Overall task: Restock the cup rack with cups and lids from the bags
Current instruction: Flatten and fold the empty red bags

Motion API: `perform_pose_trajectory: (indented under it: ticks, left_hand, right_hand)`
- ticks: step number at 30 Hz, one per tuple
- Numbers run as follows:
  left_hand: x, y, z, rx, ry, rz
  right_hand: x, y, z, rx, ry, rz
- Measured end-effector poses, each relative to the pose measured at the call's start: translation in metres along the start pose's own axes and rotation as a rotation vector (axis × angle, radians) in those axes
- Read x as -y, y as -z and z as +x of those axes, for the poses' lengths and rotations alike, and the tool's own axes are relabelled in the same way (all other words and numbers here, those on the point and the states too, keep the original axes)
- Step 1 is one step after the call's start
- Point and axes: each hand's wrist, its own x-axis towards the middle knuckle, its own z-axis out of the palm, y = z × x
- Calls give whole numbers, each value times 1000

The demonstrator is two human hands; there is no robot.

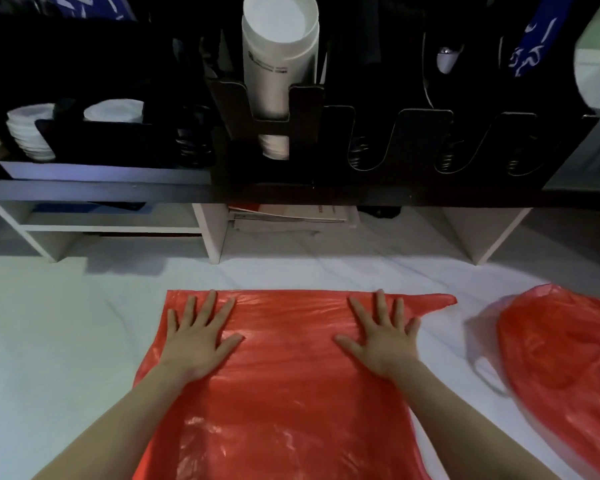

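Head view: a flattened red bag (pixel 284 393) is pressed onto the white bench (pixel 49 323) by the left hand (pixel 198 344) and right hand (pixel 385 344), with fingers spread flat and nothing gripped. A second red bag (pixel 561 358) is seen at the right. White cups (pixel 278 64) are stacked in the black cup rack (pixel 305 98) beyond.

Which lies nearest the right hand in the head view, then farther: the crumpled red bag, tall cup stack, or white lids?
1. crumpled red bag, on the table, right of the right hand.
2. tall cup stack, upright in the rack ahead.
3. white lids, at the rack's far left end.
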Motion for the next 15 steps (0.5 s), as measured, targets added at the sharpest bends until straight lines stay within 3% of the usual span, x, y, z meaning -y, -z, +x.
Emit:
perform_pose_trajectory:
  ticks: [4,8,13,15]
  left_hand:
    - [-3,7,8,19,-32,-28]
    - [9,10,4,-123,-60,-38]
    - [28,8,-12,-34,-45,-51]
    - [25,16,-18,-79,-57,-123]
  right_hand:
    - [-5,9,5,18,-36,-7]
    - [-5,14,3,-66,-55,-28]
    - [-15,11,-14,-4,-54,-32]
    - [-8,16,-19,-40,-41,-36]
